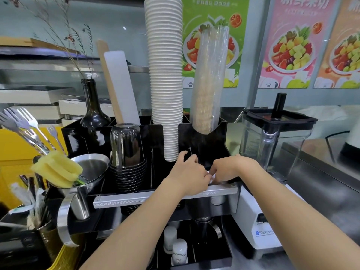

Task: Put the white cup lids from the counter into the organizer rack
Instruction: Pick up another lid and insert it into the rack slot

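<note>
The black organizer rack (204, 137) takes up most of the view, and both hands work at its lower right compartment. A tall stack of white paper cups (165, 75) rises just left of the grip, and a sleeve of clear cups (210, 80) leans directly above it. A blender jar (272, 141) stands just to the right.

The left hand (187, 172) and right hand (228, 169) meet, fingers curled around something small and white, probably the white cup lids (212, 177). The hands hide most of it, so I cannot tell how firmly either grip is closed or how many lids it holds.

The main risk is a knuckle or wrist nudging the paper cup stack while lifting out, toppling it. Lids could also catch on the rack's front edge (155, 197) and spill below.
</note>
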{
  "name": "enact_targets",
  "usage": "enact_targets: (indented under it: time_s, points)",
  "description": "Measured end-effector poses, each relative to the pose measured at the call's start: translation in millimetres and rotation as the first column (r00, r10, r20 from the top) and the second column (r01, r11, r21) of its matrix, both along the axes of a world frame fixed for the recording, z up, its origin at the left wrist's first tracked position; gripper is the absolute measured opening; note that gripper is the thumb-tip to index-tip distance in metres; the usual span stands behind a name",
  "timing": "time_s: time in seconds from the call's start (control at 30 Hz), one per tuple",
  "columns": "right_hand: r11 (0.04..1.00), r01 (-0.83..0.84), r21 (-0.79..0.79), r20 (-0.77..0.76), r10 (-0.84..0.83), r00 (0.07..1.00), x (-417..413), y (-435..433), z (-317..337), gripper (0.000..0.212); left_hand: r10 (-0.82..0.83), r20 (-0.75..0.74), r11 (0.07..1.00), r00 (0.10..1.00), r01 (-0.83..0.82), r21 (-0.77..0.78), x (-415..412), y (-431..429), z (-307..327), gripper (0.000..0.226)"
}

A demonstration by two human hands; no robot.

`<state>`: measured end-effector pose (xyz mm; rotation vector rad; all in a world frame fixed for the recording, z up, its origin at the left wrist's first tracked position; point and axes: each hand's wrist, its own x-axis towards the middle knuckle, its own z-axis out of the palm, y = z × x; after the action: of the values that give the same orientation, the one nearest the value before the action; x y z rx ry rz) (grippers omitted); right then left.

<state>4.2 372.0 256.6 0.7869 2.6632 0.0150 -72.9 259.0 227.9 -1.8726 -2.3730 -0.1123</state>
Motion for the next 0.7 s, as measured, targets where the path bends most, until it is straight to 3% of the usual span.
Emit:
enact_targets:
  time_s: [0.27,0.47,0.6,0.7]
  points:
    - [0.995,-0.043,0.095,-0.027,0.045,0.999,11.9,-7.8,-4.1,0.04,0.049,-0.029,0.996,0.998,-0.051,-0.069,9.1,-1.0,4.6,0.053]
    - [0.999,0.022,-0.05,-0.187,-0.031,0.982,25.6,-15.9,0.0,0.046,0.046,-0.058,0.998,0.997,-0.048,-0.034,15.0,-9.1,0.6,0.047]
    - [0.998,0.023,-0.055,-0.335,-0.04,0.941,41.5,-21.5,-0.6,0.053,0.01,0.004,0.987,1.0,-0.011,0.162,15.7,-31.7,5.2,0.061]
    - [0.999,-0.002,0.04,-0.62,0.027,0.784,51.7,-37.5,0.6,0.066,0.019,0.006,0.933,1.0,-0.02,0.359,16.1,-70.8,13.3,0.078]
